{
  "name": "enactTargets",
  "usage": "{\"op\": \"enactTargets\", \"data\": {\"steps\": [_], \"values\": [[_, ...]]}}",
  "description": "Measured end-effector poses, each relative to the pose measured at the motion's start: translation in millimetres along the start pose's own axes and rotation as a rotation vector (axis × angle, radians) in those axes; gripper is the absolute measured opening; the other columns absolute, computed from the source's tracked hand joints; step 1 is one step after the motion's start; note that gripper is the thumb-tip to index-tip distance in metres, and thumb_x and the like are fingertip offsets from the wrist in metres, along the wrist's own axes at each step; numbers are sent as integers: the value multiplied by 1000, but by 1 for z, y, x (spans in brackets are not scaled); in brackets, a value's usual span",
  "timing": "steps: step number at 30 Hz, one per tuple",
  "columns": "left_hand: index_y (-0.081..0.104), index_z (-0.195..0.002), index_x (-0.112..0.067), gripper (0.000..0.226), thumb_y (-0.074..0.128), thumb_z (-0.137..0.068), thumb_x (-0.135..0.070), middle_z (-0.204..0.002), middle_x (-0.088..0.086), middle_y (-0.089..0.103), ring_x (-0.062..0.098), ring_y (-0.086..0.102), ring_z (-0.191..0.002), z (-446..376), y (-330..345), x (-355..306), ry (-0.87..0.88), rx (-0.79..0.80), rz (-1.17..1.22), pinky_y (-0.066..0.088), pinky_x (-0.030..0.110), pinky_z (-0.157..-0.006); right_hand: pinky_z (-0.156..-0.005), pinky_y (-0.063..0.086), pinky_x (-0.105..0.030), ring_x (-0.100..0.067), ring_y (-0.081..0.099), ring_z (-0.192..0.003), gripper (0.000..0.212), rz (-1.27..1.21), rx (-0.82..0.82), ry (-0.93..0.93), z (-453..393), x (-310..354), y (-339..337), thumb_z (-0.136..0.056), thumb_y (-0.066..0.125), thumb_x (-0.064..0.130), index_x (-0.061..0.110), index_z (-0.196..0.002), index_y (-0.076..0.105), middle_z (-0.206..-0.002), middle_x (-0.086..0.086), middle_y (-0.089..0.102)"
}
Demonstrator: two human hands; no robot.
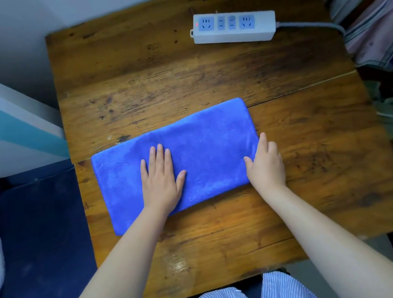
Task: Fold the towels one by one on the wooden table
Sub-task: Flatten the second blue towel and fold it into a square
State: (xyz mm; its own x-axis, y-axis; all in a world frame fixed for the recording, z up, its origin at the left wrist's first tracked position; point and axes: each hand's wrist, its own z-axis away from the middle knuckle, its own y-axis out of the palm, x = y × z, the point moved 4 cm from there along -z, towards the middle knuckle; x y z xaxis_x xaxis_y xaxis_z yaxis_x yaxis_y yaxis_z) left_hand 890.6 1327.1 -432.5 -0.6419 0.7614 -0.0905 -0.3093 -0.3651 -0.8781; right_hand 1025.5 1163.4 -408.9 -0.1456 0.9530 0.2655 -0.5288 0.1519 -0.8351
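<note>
A blue towel (190, 149) lies folded mid-table (300, 183). The left hand (160, 178) presses flat on it, fingers straight; the right hand (265, 163) rests at its right edge, thumb on the cloth, grip unclear.

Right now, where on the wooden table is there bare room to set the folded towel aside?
Bare wood lies between the blue towel and the power strip, also left of the strip and right of the right hand. The left hand presses the towel's middle.
</note>
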Motion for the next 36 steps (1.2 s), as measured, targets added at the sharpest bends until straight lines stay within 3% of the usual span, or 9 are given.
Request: {"op": "enactTargets", "data": {"steps": [2, 8, 13, 16, 18, 22, 27, 32, 36], "values": [[8, -148, -8, 78, 7, -85, -54, -158, 8, -1, 21, -5, -146, 7, 5, 0, 10, -6, 29, -5, 39, -118, -98, 37, -40, -34, 43, -122, 54, -23, -2, 42, -3, 0, 1, -93, 50, 20, 3, -139, 29, -132, -18, 43], [2, -149, -11, 65, 25, -98, -43, -158, 4, -7, 18, -9, -146, 9, 5, -1, 10, -10, 18, -5, 39, -118, -96, 35, -38, -33, 47, -116, 26, 54, -84, -37, 1, 11, -6, -92, 49, 15, 0, -111, 55, -118, -17, 55], [15, -148, -11, 57, 31, -99, -36, -158, 5, 2, 19, -2, -147, 23, -1, 22, 11, -59, 102, 0, 39, -118, -71, 43, -40, -40, 54, -91, 19, -86, -295, -272, 23, 43, -16, -85, 48, 4, -6, -93, 61, -99, -25, 55], [53, -126, 0, 41, 49, -91, -21, -143, 19, 42, 34, 34, -137, 46, -1, 55, 18, -161, 185, 28, 49, -110, -56, 41, -35, -40, 57, -68, 26, -257, -422, -450, 51, 80, -13, -76, 39, 8, -7, -74, 60, -76, -26, 56], [69, -95, 4, 35, 48, -79, -20, -113, 24, 64, 42, 60, -110, 61, 2, 78, -7, -207, 181, 48, 54, -86, -55, 36, -31, -36, 57, -59, 32, -323, -459, -567, 67, 104, -6, -72, 34, 14, -4, -69, 60, -68, -22, 55], [71, -83, 2, 39, 40, -77, -21, -103, 23, 69, 42, 65, -99, 100, 13, 124, -143, -212, 217, 52, 53, -76, -61, 34, -32, -31, 56, -65, 31, -245, -358, -740, 102, 148, 31, -68, 34, 14, -1, -71, 62, -68, -18, 57], [69, -96, 6, 34, 48, -77, -13, -111, 22, 65, 42, 60, -105, 147, 35, 157, -282, -204, 420, 48, 51, -88, -44, 44, -28, -34, 62, -59, 19, -134, -107, -796, 124, 179, 93, -58, 60, -4, -3, -76, 63, -70, -19, 58], [66, -109, 2, 25, 52, -90, -8, -122, 16, 60, 34, 52, -119, 176, 49, 174, -344, -170, 452, 42, 44, -99, -96, 36, -31, -28, 44, -118, 60, -91, 250, -701, 122, 186, 131, -86, 60, 14, 4, -138, 33, -130, -15, 40], [58, -121, -3, 34, 40, -97, -18, -123, 9, 59, 25, 49, -120, 175, 46, 170, -371, -142, 523, 38, 33, -100, -112, 28, -29, -24, 34, -132, 82, -190, 405, -797, 131, 180, 125, -80, 69, 18, 4, -144, 21, -142, -13, 31]]}}
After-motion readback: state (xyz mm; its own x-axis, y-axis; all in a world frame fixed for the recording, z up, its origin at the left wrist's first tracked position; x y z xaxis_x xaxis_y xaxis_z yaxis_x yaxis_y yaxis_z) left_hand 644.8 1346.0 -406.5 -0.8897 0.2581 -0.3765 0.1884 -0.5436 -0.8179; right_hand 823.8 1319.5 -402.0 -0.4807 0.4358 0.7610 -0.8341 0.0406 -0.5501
